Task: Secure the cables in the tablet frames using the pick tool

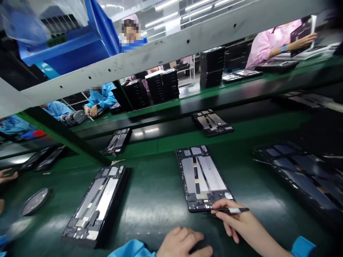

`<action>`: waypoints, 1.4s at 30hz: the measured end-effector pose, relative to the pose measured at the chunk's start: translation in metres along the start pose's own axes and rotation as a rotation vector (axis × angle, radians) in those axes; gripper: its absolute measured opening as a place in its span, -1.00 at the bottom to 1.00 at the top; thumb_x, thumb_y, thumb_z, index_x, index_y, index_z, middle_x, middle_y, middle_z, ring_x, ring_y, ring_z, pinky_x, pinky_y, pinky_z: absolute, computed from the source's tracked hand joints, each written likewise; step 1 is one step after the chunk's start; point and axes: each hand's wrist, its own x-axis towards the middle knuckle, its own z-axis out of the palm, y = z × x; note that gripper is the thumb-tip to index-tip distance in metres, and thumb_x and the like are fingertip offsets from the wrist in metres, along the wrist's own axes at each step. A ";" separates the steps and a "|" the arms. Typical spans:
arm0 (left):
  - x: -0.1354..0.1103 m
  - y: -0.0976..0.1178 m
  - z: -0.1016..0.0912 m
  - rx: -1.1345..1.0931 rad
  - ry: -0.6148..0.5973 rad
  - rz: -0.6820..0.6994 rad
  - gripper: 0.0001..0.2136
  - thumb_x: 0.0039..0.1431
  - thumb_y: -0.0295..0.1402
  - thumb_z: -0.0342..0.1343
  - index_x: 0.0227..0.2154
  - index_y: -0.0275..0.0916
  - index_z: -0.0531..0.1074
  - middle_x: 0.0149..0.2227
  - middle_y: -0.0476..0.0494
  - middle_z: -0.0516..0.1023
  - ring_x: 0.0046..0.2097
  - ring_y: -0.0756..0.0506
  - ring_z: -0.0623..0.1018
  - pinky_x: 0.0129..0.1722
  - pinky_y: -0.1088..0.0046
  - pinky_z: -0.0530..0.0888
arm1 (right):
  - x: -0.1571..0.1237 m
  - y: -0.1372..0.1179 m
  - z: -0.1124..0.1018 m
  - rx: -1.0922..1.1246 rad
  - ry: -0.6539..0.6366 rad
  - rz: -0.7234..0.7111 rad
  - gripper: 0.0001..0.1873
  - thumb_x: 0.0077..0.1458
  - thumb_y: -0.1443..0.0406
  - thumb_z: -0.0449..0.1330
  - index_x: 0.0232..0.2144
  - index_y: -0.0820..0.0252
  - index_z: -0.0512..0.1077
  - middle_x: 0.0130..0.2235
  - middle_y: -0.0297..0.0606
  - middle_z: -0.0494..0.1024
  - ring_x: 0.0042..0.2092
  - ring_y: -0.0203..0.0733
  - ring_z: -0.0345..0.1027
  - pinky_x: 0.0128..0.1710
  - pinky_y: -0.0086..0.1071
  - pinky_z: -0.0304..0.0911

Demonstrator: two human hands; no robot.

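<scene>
My right hand point(232, 219) pinches a slim black pen-like tool point(242, 210) with a white band. The tool lies across the near edge of an opened tablet point(203, 171), whose silver battery panels and dark inner parts face up. My fingertips are at that tablet's near right corner; they hide the tool's working end. My left hand point(182, 242) rests on the green bench in front of the tablet, fingers loosely curled and apart, holding nothing I can see. To the left, another opened tablet point(95, 203) lies on top of a dark stack.
More opened tablets stand at the right point(300, 171) and on the line behind point(213, 122). A round dish point(36, 201) lies at left. A green post point(64, 135) and grey overhead beam point(160, 53) cross the view. Co-workers sit beyond; another person's hand point(8, 175) shows at left.
</scene>
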 end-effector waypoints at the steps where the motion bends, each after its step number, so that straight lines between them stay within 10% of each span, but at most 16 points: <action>1: -0.003 0.002 0.002 -0.013 -0.026 0.018 -0.80 0.32 -0.26 0.07 -0.05 -0.06 0.47 -0.09 -0.02 0.52 -0.20 -0.01 0.46 -0.34 0.48 0.34 | -0.001 0.001 0.000 0.010 -0.003 0.013 -0.52 -0.06 -0.11 0.24 -0.31 0.15 0.40 -0.72 -0.54 0.29 -0.75 -0.40 0.10 -0.75 -0.53 0.05; 7: 0.009 -0.009 -0.007 -0.093 -0.316 -0.045 -0.72 0.32 -0.30 0.04 0.07 -0.08 0.38 0.02 -0.10 0.48 -0.07 -0.09 0.44 -0.15 0.37 0.34 | -0.013 -0.006 -0.002 -0.005 -0.039 -0.037 -0.56 0.12 -0.09 0.12 -0.30 0.18 0.36 -0.65 -0.46 0.39 -0.70 -0.40 0.18 -0.68 -0.53 0.10; 27: 0.010 0.007 -0.004 -0.180 -0.329 0.061 -0.71 0.33 -0.38 0.03 0.08 -0.07 0.38 0.09 -0.15 0.42 0.01 -0.13 0.41 -0.07 0.34 0.32 | -0.029 -0.023 -0.007 -0.600 -0.136 -0.175 -0.86 0.14 0.23 0.23 -0.39 0.20 0.45 -0.45 -0.31 0.56 -0.44 -0.21 0.43 -0.42 -0.42 0.20; 36: 0.011 0.007 -0.003 -0.234 -0.306 0.026 -0.72 0.32 -0.39 0.04 0.05 -0.08 0.41 0.08 -0.14 0.43 0.01 -0.12 0.41 -0.07 0.34 0.32 | -0.028 -0.021 -0.008 -0.536 -0.163 -0.138 -0.85 0.15 0.22 0.22 -0.40 0.17 0.46 -0.41 -0.30 0.58 -0.40 -0.19 0.43 -0.37 -0.37 0.24; 42: 0.015 0.007 -0.013 -0.256 -0.291 -0.015 -0.72 0.34 -0.39 0.01 0.06 -0.07 0.41 0.08 -0.15 0.44 -0.02 -0.14 0.44 -0.12 0.33 0.37 | -0.015 -0.032 -0.024 -0.112 -0.079 -0.042 -0.67 0.14 0.04 0.19 -0.44 0.17 0.32 -0.44 -0.28 0.56 -0.51 -0.28 0.40 -0.47 -0.39 0.32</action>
